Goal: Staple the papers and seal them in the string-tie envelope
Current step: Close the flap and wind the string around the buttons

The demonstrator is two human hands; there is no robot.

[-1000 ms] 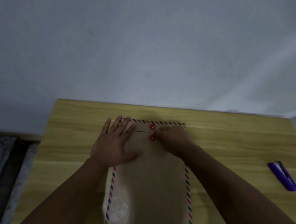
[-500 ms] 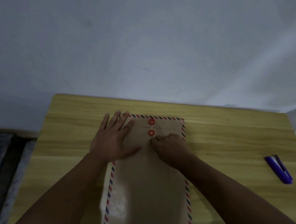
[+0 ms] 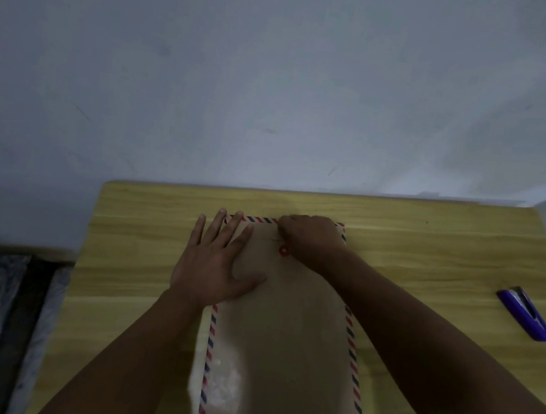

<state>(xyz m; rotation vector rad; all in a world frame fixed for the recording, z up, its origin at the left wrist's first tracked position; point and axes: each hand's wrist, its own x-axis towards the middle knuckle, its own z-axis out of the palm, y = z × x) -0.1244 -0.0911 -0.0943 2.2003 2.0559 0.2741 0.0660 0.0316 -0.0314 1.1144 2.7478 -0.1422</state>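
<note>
upper button and string hidden under right hand (image 3: 308, 241), envelope (image 3: 284, 343) left edge partly covered by left hand (image 3: 216, 268), forearms cut off at bottom of frame

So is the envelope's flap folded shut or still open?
Folded shut: the envelope lies flat, flap down; right hand covers the top button.

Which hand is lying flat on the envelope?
The left hand, fingers spread, palm down on the envelope's upper left. The right hand is bunched at the top edge.

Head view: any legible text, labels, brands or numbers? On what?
None readable.
Envelope: red-and-blue striped border and a red string-tie button, no print visible.
Stapler: purple, no brand legible.
Table and wall: blank.
Both hands cover part of the flap, so anything beneath is hidden.
</note>
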